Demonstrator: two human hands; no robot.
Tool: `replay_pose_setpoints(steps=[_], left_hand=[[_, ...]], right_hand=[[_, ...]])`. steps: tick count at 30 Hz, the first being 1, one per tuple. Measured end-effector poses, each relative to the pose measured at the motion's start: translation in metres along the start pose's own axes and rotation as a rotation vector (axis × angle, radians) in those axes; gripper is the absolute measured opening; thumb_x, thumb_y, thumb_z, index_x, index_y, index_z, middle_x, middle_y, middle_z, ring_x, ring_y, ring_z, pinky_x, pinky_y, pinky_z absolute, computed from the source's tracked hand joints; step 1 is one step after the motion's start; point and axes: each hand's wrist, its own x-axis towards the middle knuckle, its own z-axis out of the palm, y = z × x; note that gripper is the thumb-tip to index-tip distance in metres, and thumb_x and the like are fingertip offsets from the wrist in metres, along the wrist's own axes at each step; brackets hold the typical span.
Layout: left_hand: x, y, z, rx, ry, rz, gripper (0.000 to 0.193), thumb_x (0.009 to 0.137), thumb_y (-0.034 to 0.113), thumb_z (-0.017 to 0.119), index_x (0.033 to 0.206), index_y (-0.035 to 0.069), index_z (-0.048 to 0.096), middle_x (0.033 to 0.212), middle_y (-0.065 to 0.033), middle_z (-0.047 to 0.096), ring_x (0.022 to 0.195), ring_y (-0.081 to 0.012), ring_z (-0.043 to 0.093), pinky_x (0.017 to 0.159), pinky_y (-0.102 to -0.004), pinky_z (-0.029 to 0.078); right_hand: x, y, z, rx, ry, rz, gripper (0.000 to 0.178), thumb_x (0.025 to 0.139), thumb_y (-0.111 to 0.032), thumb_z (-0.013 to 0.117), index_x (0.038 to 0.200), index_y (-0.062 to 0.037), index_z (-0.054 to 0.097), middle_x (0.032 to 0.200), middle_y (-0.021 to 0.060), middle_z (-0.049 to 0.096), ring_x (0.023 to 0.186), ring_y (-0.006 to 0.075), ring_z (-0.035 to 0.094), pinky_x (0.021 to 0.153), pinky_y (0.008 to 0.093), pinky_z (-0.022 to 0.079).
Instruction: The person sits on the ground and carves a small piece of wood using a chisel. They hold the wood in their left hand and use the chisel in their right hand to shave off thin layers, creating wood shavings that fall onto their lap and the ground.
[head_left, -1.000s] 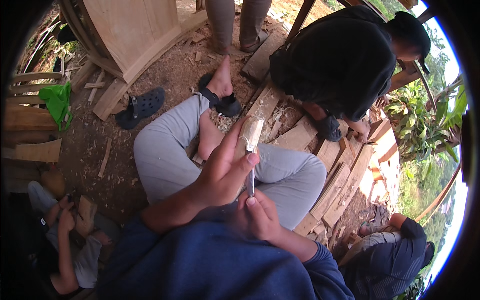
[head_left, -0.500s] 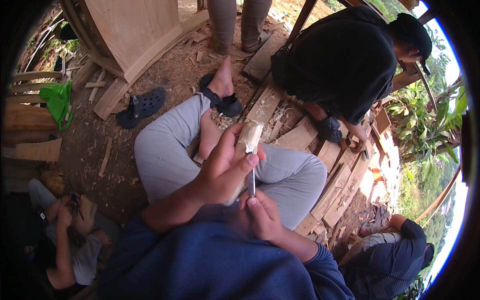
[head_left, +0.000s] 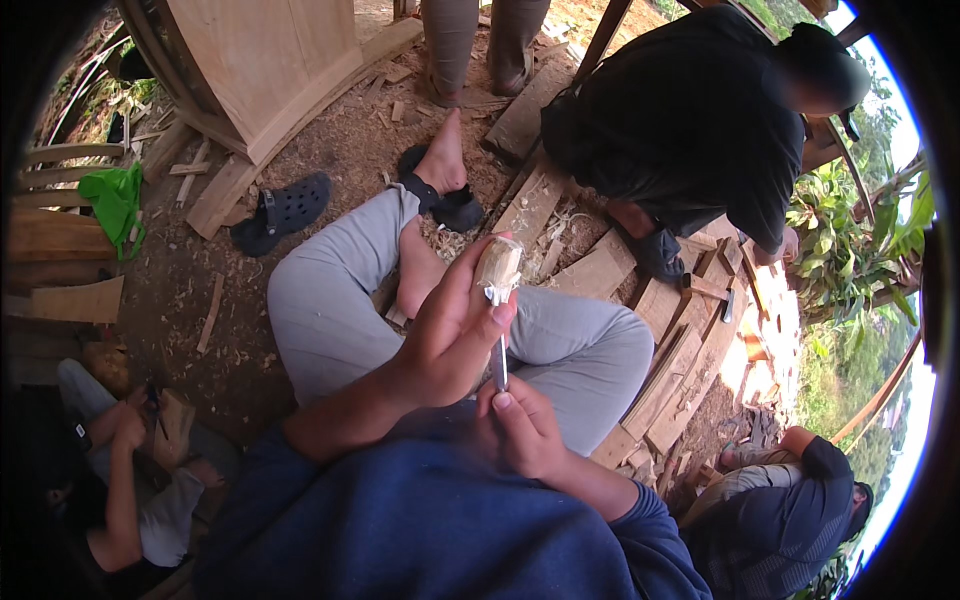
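In front of my crossed legs, my left hand (head_left: 447, 322) is closed around a small block of pale wood (head_left: 500, 264), its near end rough with cut edges and curled shavings. The left thumb lies along the near end, beside the tip of a narrow metal carving chisel (head_left: 499, 362). My right hand (head_left: 522, 424) grips that chisel low, close to my blue shirt, with the thumb pressed on the shank. Its tip points away from me and meets the wood. The chisel's handle is hidden inside the right fist.
A black clog (head_left: 282, 214) lies on the shaving-strewn ground. Planks (head_left: 590, 280) and a hammer (head_left: 712, 292) are on the right, beside a crouching co-worker in black (head_left: 670, 110). Other people sit at lower left and lower right; one stands ahead. A large wooden panel (head_left: 265, 70) stands at upper left.
The block has tipped slightly in my left hand, and the chisel tip sits a little further left. The crouching co-worker's hand has moved away to the right, and the hammer now lies uncovered.
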Motion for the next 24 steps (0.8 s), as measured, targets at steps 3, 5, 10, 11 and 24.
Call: replay_pose_setpoints(steps=[3,5,10,11,24], left_hand=[[-0.002,-0.005,0.0,-0.01,0.005,0.005,0.066,0.111,0.021,0.055,0.166,0.001,0.024,0.108,-0.0089,0.059,0.081,-0.0091,0.058,0.074,-0.0246,0.052],[-0.003,-0.007,0.002,-0.032,0.014,0.017,0.067,0.111,0.021,0.055,0.166,0.001,0.023,0.108,-0.009,0.059,0.081,-0.0091,0.058,0.074,-0.0247,0.052],[-0.001,-0.007,0.006,-0.06,0.001,0.046,0.067,0.111,0.021,0.054,0.166,0.0,0.022,0.107,-0.0088,0.059,0.08,-0.009,0.058,0.073,-0.0248,0.052],[-0.001,-0.006,0.007,-0.075,0.001,0.045,0.067,0.111,0.02,0.054,0.166,0.0,0.022,0.107,-0.0088,0.059,0.08,-0.009,0.058,0.073,-0.0248,0.052],[0.0,-0.004,0.009,-0.056,0.008,0.075,0.069,0.11,0.021,0.054,0.165,-0.001,0.019,0.103,-0.0082,0.058,0.078,-0.0107,0.058,0.073,-0.0266,0.052]], right_hand=[[0.0,0.0,0.001,-0.02,-0.001,-0.03,0.027,0.117,-0.028,0.044,0.108,-0.0057,0.056,0.07,-0.0003,0.051,0.056,0.0086,0.044,0.053,0.0256,0.036],[0.0,0.0,0.002,-0.033,-0.003,-0.045,0.027,0.117,-0.028,0.044,0.108,-0.0058,0.056,0.07,-0.0004,0.05,0.056,0.0085,0.044,0.053,0.0256,0.036],[0.0,0.001,0.001,-0.026,-0.006,-0.073,0.026,0.117,-0.027,0.044,0.108,-0.0058,0.056,0.07,-0.0006,0.05,0.056,0.0088,0.044,0.053,0.0258,0.036],[0.0,0.001,0.001,-0.029,-0.007,-0.073,0.026,0.117,-0.027,0.044,0.108,-0.0058,0.056,0.07,-0.0005,0.05,0.057,0.0089,0.045,0.053,0.0258,0.036],[-0.001,0.001,0.001,-0.039,-0.008,-0.07,0.029,0.117,-0.03,0.044,0.107,-0.0055,0.056,0.071,0.001,0.052,0.058,0.0096,0.047,0.054,0.027,0.038]])
